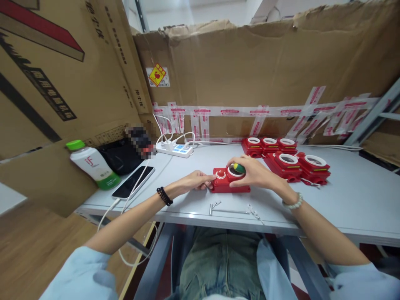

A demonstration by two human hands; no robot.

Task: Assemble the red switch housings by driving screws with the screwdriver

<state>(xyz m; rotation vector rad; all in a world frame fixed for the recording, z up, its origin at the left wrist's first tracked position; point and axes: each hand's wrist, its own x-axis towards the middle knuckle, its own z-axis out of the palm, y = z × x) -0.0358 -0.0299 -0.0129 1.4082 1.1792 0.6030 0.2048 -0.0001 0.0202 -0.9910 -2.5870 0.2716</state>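
A red box [223,186] with a red knob [221,173] and a round window in a white ring [233,171] lies on the table before me. My left hand [200,180] pinches its left end, fingertips beside the knob. Over the ring, my right hand [251,171] is curled with thumb and fingers at the rim. A screwdriver [239,168] with a green and yellow handle sits within its grip; the shaft is hidden. Nearer the table's front edge lie a metal T-handle wrench [229,211], small screws [216,204] and small metal parts [253,211].
Several similar red boxes [287,166] stand at the back right. To the left are a phone [133,183], a green-capped bottle [93,164], a black pouch [117,156] and a power strip [178,150] with white cables. Cardboard [250,71] walls the table's back.
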